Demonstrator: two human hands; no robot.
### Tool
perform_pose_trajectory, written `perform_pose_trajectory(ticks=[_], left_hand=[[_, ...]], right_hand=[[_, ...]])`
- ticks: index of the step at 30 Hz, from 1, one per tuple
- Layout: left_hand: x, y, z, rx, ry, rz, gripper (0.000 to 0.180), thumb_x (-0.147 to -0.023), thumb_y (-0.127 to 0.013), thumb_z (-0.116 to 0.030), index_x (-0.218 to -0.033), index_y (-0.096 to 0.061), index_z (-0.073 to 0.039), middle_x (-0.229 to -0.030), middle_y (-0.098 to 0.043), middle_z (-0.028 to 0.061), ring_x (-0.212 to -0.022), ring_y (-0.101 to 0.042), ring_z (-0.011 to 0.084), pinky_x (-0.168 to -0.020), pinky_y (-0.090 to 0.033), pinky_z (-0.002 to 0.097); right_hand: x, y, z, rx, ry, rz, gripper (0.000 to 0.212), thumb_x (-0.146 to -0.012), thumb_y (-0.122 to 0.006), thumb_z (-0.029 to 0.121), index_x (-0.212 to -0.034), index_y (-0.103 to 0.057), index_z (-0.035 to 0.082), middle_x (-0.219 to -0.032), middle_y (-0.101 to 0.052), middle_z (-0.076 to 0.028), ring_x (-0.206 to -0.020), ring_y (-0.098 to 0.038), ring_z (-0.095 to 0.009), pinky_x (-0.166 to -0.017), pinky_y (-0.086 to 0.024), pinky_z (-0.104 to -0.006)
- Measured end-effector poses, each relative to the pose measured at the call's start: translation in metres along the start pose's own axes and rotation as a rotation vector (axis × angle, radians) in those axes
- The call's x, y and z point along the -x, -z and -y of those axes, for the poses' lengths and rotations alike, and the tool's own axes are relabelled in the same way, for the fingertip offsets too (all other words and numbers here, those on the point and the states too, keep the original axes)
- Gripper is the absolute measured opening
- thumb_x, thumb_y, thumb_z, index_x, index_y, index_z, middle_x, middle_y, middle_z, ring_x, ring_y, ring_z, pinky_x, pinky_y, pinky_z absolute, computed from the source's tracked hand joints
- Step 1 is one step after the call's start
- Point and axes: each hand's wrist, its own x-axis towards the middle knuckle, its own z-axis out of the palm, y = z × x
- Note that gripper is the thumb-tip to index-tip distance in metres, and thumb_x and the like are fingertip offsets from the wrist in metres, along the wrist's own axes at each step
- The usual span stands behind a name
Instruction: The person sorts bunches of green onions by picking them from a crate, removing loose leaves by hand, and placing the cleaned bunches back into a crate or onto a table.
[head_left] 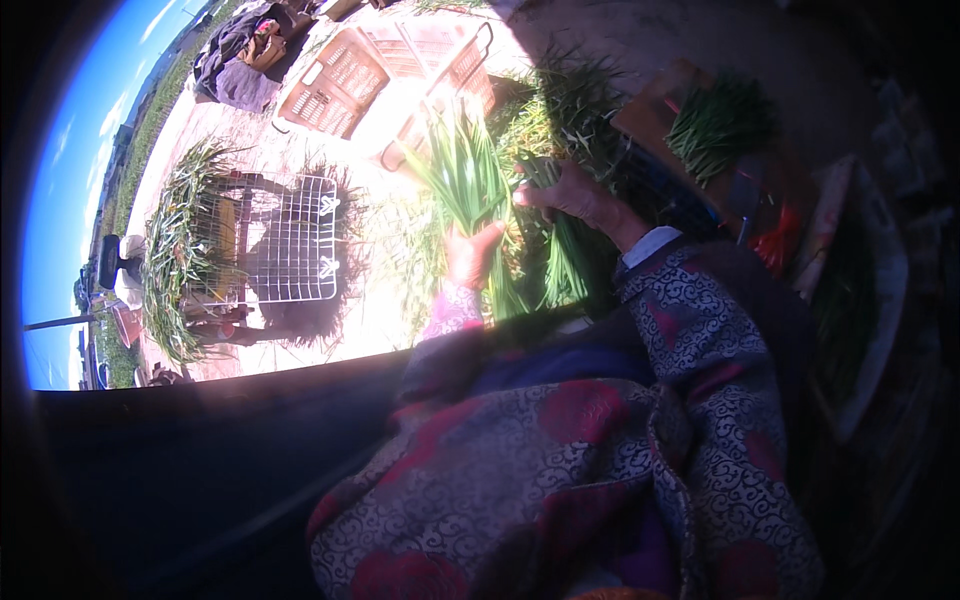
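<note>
In the sunlight at the centre, my left hand (474,256) is closed around a bunch of long flat green leaves (462,180) that looks like chives. The leaves fan upward and away from my fist, and some ends hang below it. Just to the right, my right hand (585,200) has its fingers curled around a darker green clump (541,172), partly hidden by the fingers. Below that hand, more green leaves (565,268) hang down; whether they belong to the same clump I cannot tell.
A pale orange slatted crate (340,82) stands beyond my hands. At left, a white wire rack (290,240) carries heaped greens (185,250). A bundle of thin green stalks (720,125) lies on a brown board (650,105) at right, near red plastic (773,243). Dark cloth (245,85) lies far left.
</note>
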Motion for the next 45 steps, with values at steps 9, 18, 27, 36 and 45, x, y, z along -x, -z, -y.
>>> perform_pose_trajectory(ticks=[9,18,27,36,45], left_hand=[[0.005,0.007,-0.002,0.000,0.123,0.092,0.063,-0.077,-0.069,0.014,-0.135,-0.049,0.002,-0.120,-0.063,0.0134,-0.107,-0.063,0.0238,-0.083,-0.057,0.0346],[0.020,0.002,0.000,-0.041,0.235,0.265,0.049,-0.080,-0.074,0.002,-0.125,-0.054,0.005,-0.107,-0.067,0.0168,-0.084,-0.072,0.0270,-0.066,-0.060,0.0351],[0.005,0.015,0.001,0.640,0.373,0.311,0.063,-0.094,-0.065,-0.032,-0.141,-0.043,0.004,-0.132,-0.057,0.0271,-0.115,-0.061,0.0439,-0.091,-0.056,0.0564],[0.004,-0.022,-0.018,0.010,0.141,0.083,0.041,-0.079,-0.076,0.000,-0.117,-0.059,0.000,-0.094,-0.068,0.0082,-0.081,-0.068,0.0191,-0.070,-0.058,0.0329],[-0.003,0.010,-0.034,-0.563,-0.238,-0.080,0.055,-0.075,-0.084,-0.001,-0.122,-0.055,0.002,-0.103,-0.070,0.0112,-0.087,-0.068,0.0184,-0.080,-0.056,0.0306]], right_hand=[[-0.012,0.042,-0.015,0.028,0.312,-0.223,0.028,-0.084,-0.075,0.029,-0.097,-0.067,0.005,-0.080,-0.064,-0.003,-0.066,-0.058,-0.010,-0.060,-0.048,-0.0303],[-0.013,0.023,0.020,0.138,0.019,-0.402,0.031,-0.078,-0.083,0.022,-0.099,-0.068,0.004,-0.078,-0.065,-0.002,-0.060,-0.058,-0.010,-0.055,-0.046,-0.0278],[-0.003,0.021,0.033,0.201,0.011,-0.108,0.029,-0.080,-0.081,0.018,-0.101,-0.070,0.002,-0.082,-0.069,-0.003,-0.063,-0.062,-0.013,-0.059,-0.050,-0.0307],[-0.010,0.020,0.020,0.159,0.001,-0.123,0.030,-0.080,-0.080,0.025,-0.089,-0.067,-0.001,-0.069,-0.066,-0.009,-0.055,-0.062,-0.017,-0.056,-0.050,-0.0328],[-0.012,0.014,0.013,0.364,0.063,-0.046,0.041,-0.077,-0.079,0.039,-0.083,-0.067,-0.001,-0.069,-0.065,-0.009,-0.056,-0.062,-0.018,-0.057,-0.050,-0.0337]])
